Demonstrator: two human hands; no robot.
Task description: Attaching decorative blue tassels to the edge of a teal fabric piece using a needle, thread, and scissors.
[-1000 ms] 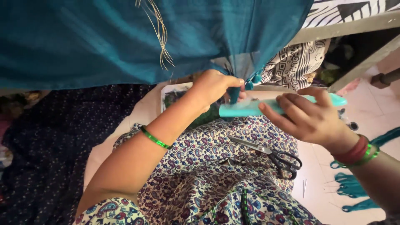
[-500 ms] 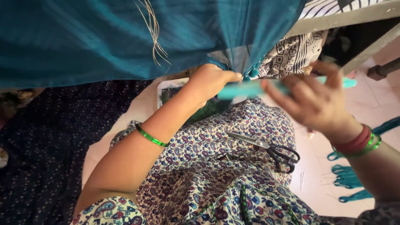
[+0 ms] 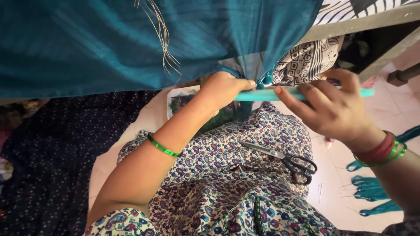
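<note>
A wide teal cloth [image 3: 131, 43] hangs across the top of the head view, with a few loose golden threads [image 3: 159, 30] on it. My left hand [image 3: 225, 89] is pinched on a gathered bunch of the cloth's edge at the centre. My right hand [image 3: 334, 109] holds a long turquoise comb [image 3: 262, 95] level, its left end touching the gathered bunch beside my left fingers. A small teal tassel [image 3: 266, 80] dangles just above the comb. Both wrists wear bangles, a green one on the left and red and green ones on the right.
Black-handled scissors [image 3: 284, 158] lie on my lap, on floral printed fabric [image 3: 227, 183]. Dark blue dotted cloth [image 3: 43, 153] covers the left. Teal thread bundles [image 3: 372, 192] lie on the pale tiled floor at right. A black-and-white patterned cloth [image 3: 306, 61] hangs from a bed frame [image 3: 372, 19].
My right hand has lifted and spread its fingers along the comb, which has risen closer to the gathered cloth. The view has shifted slightly downward. My left hand stays pinched on the cloth.
</note>
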